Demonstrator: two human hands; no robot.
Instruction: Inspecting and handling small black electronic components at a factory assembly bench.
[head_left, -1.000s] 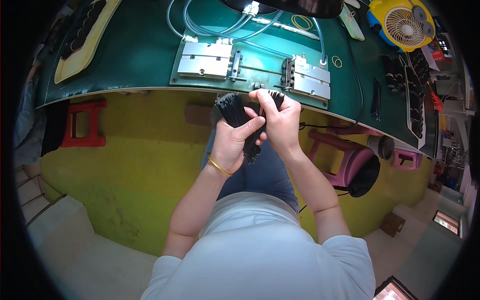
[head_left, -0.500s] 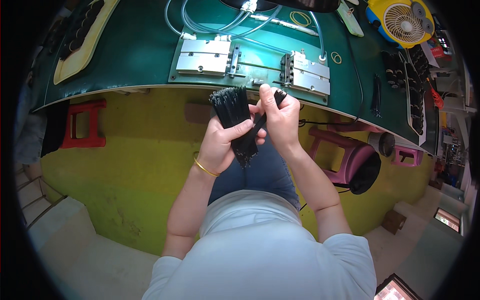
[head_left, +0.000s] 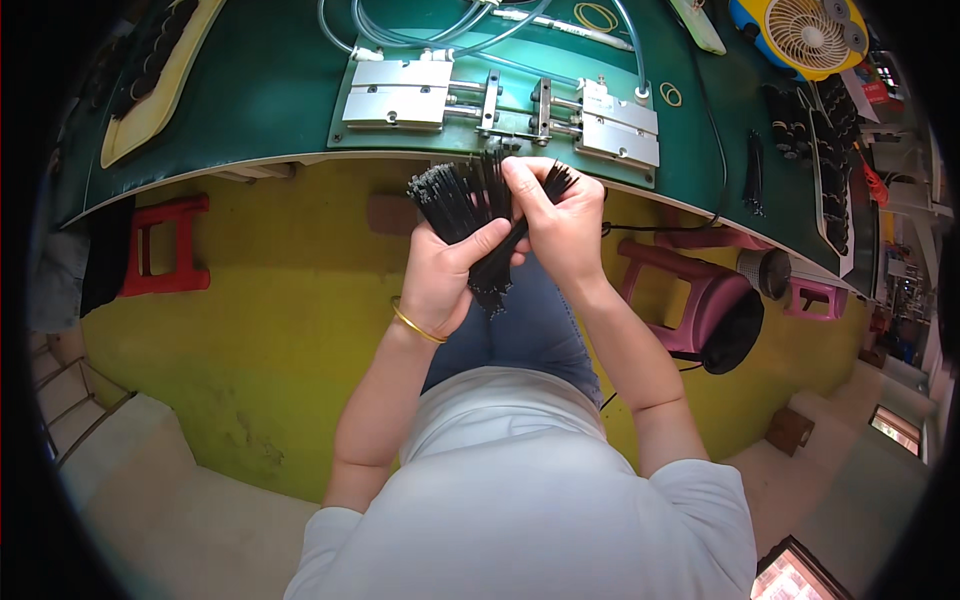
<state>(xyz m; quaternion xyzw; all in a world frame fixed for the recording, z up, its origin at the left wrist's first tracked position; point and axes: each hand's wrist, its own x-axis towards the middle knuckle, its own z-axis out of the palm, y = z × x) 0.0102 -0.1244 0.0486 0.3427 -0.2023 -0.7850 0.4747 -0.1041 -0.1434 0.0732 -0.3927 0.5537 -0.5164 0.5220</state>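
the left hand (head_left: 440,270) is grasping a thick bundle of thin black strands (head_left: 447,195), its thumb pressing across them; the bundle is fanning out at its upper end and hanging over the jeans (head_left: 505,345), just short of the worktop (head_left: 255,105). the right hand (head_left: 562,220) is pinching close beside it, its grip clasping a smaller bunch (head_left: 559,180) whose tips are poking out past the fingers. the two groups are seemingly crossing between the hands. beyond them, two silver metal blocks (head_left: 395,95) are facing each other on the worktop. the person appears to be parting strands from the bundle; the next move is probably calling for a firm left grip and a gentle right pull, without tangling.
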